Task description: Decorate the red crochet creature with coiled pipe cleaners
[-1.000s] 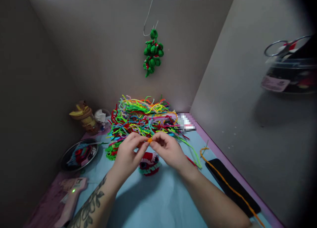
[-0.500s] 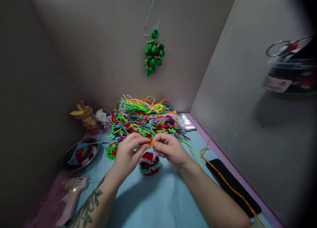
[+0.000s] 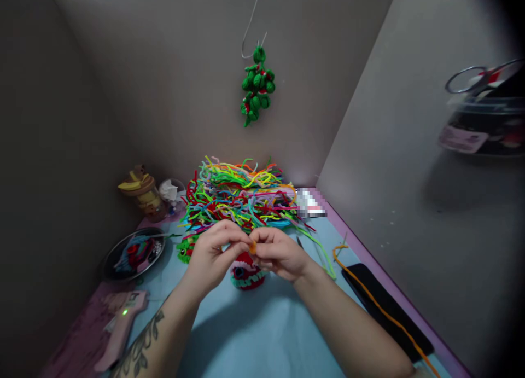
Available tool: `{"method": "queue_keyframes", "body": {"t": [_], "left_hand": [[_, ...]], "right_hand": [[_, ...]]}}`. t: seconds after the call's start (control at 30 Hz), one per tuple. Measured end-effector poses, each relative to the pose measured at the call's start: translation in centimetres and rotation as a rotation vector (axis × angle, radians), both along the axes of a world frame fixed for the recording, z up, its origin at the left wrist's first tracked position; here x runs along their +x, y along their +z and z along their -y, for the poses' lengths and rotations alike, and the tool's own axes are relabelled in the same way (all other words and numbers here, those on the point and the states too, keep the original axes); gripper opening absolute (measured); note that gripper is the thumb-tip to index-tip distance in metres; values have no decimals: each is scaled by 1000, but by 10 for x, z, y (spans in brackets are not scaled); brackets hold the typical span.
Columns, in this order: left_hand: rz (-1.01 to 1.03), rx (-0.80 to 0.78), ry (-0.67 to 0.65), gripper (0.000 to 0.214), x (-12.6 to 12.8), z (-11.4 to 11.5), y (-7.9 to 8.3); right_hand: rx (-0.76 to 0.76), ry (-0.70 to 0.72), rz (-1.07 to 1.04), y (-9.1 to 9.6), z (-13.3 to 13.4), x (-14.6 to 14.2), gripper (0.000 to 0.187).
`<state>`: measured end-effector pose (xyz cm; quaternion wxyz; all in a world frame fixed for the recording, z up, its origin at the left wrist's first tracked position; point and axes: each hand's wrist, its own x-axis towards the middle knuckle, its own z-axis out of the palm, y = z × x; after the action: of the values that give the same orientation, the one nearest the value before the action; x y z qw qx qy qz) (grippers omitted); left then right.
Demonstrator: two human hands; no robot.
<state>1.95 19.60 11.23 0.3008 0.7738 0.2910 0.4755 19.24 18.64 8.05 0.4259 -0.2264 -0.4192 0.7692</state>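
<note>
Between my fingertips is a small orange yarn piece (image 3: 252, 248), mostly covered, so its exact shape cannot be made out. My left hand (image 3: 217, 253) pinches it from one side, and my right hand (image 3: 281, 252) grips it from the other. Just below and behind them, a red crocheted piece (image 3: 247, 279) with teal and pink ruffled edges and a dark eye sits on the blue cloth (image 3: 241, 334). Part of it is hidden by my fingers. Beside my left hand lies a green crocheted figure (image 3: 186, 249) with an eye.
A heap of colourful yarn strands (image 3: 241, 195) lies at the back. Left are a dark bowl (image 3: 112, 266) and a pink glue gun (image 3: 123, 326). Right, an orange yarn strand (image 3: 375, 304) crosses a black slab (image 3: 396, 323). Green crocheted pieces (image 3: 257, 85) hang on the back wall.
My hands have dropped slightly, with the right hand's fingers turned further over the orange piece. The red crocheted piece is now more covered. The view has shifted a little.
</note>
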Motion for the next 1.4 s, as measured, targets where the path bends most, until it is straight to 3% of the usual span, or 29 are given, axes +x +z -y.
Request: {"method": "queue_keyframes", "body": {"t": [0.1,0.27,0.33,0.63,0.73,0.87,1.03,1.2,1.4], "left_hand": [[3,-136,-19,8,2,-3,-2],[150,-524,-67,13,6,-4,-10],[193,-567,-61,15,7,-4,-12],[216,-477,-27,18,9,-5,-13],[268,-482,-60,24,14,-3,-13],[327,-517,-91,18,17,-1,-13],[311,-390,69,5,16,0,-15],[231,-240,182,4,14,2,-17],[159,-196,228,5,14,4,-17]], "right_hand": [[93,-35,39,-2,0,1,26],[170,-79,87,-7,-3,2,26],[163,-76,71,-8,-3,1,27],[96,-104,101,-9,-5,-5,38],[115,-216,186,-10,-8,-8,45],[262,-411,306,-10,-10,-10,45],[420,-614,479,-6,-3,-11,28],[478,-599,447,6,7,-11,16],[450,-578,500,8,7,-10,13]]}}
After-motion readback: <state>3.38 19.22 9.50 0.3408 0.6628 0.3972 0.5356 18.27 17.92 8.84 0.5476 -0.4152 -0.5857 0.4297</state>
